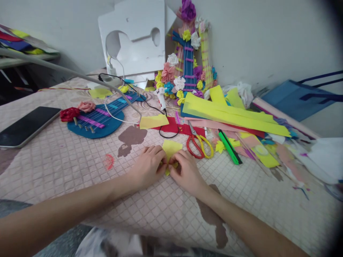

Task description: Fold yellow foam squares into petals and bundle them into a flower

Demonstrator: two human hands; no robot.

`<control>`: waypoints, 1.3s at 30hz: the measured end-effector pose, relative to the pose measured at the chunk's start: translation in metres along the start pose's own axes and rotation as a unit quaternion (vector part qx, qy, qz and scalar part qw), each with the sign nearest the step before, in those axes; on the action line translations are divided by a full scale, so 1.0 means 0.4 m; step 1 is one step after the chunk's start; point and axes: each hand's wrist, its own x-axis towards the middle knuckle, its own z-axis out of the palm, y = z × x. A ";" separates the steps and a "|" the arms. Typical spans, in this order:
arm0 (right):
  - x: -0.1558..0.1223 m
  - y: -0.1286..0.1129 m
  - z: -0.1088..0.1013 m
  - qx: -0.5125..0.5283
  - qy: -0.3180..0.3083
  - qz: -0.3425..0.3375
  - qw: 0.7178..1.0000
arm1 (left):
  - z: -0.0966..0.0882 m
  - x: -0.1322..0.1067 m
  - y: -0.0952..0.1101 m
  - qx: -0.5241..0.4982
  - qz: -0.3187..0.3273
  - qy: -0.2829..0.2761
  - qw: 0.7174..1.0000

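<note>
Both hands meet over a small piece of yellow crepe paper (172,145) low on the table in front of me. My left hand (150,165) pinches its left side, and my right hand (186,170) pinches the right side, fingertips almost touching. The paper's upper part lies flat beyond the fingers; a crumpled bit shows below and between them. Just past my right hand lie scissors (199,145) with red and yellow handles. To their right rests a green utility knife (229,147). Another yellow paper piece (153,121) lies on a red strip (171,125) further back.
A blue paper guitar (99,119) with flowers and a phone (28,125) lie on the left. A white glue gun (161,98) and decorated guitars (189,67) stand behind. Yellow strips (230,112) and scraps pile up on the right. A white cable (80,74) crosses the left side.
</note>
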 end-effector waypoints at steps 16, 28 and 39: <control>0.000 0.008 -0.002 0.013 -0.005 -0.010 1.000 | 0.002 0.000 0.002 -0.011 -0.009 0.004 1.000; -0.002 0.010 -0.001 0.009 -0.012 -0.004 1.000 | 0.004 -0.005 0.007 -0.001 -0.019 -0.005 1.000; -0.003 0.002 -0.006 0.016 -0.009 -0.005 1.000 | 0.009 -0.007 0.011 0.016 -0.032 -0.002 0.999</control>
